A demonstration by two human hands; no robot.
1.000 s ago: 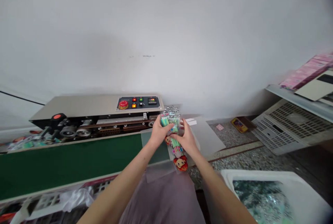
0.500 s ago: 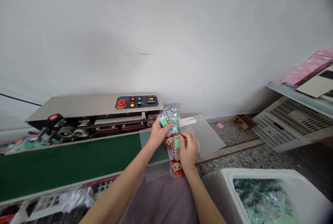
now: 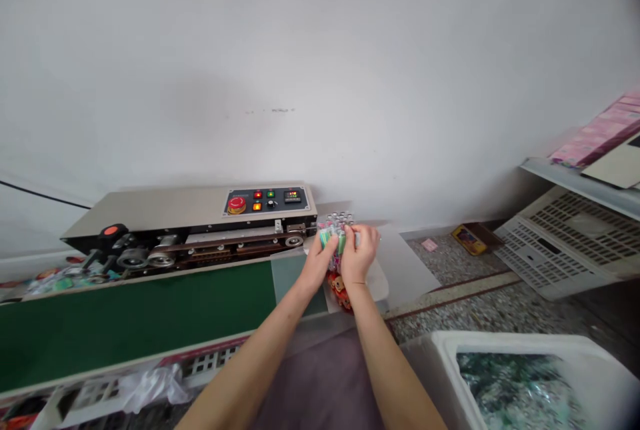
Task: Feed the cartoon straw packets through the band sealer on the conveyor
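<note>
My left hand point(image 3: 318, 262) and my right hand point(image 3: 361, 254) are close together beyond the right end of the green conveyor belt point(image 3: 210, 303). Between them they grip small clear-and-green packets point(image 3: 330, 238) with shiny tops. My left fingers wrap the left side of the bunch, my right fingers pinch its right side. Packets with a red cartoon face point(image 3: 340, 290) hang or lie just below my hands. The inner fingertips are partly hidden by the bunch.
A sealing machine with a lit control panel point(image 3: 265, 201) stands behind the belt. White sheet point(image 3: 407, 270) lies right of my hands. A white foam box point(image 3: 445, 357) holds green and clear packets at the lower right. Grey crates point(image 3: 555, 243) and a small yellow box point(image 3: 469, 239) are farther right.
My right hand has moved up beside my left hand, bringing its packets against the others. My left hand has shifted slightly right and down. The view has shifted a little.
</note>
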